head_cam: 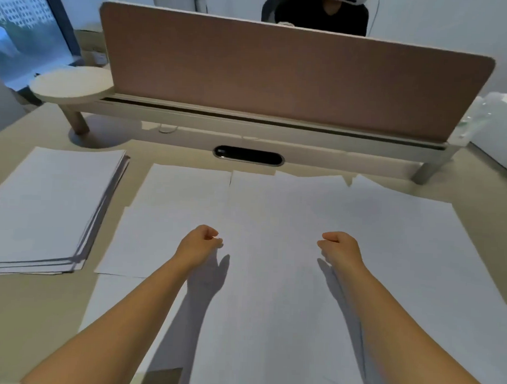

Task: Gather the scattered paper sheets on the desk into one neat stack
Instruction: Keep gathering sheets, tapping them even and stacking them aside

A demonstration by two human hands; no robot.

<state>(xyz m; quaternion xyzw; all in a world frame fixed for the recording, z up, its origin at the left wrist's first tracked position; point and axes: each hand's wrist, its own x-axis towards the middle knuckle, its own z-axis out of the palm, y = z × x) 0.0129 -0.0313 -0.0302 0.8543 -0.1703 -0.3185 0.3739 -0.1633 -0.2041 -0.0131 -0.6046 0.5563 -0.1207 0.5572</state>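
We hover our left hand (pixel 200 241) and right hand (pixel 338 246), each grip curled closed on nothing, above the loose sheets (pixel 288 221) just right of the stack (pixel 45 207), likely poised to gather them.

Room dim, cool daylight from window (pixel 22 31) at far left. Soft forearm shadows fall on paper sheets (pixel 274 209), to right of each arm. No glare. Whole picture slightly soft; stack (pixel 45 207) edges smeared. Wide-angle bending at divider panel (pixel 279 77) corners.

One paper stack (pixel 45 207), many loose sheets (pixel 274 221), two hands (pixel 200 243)
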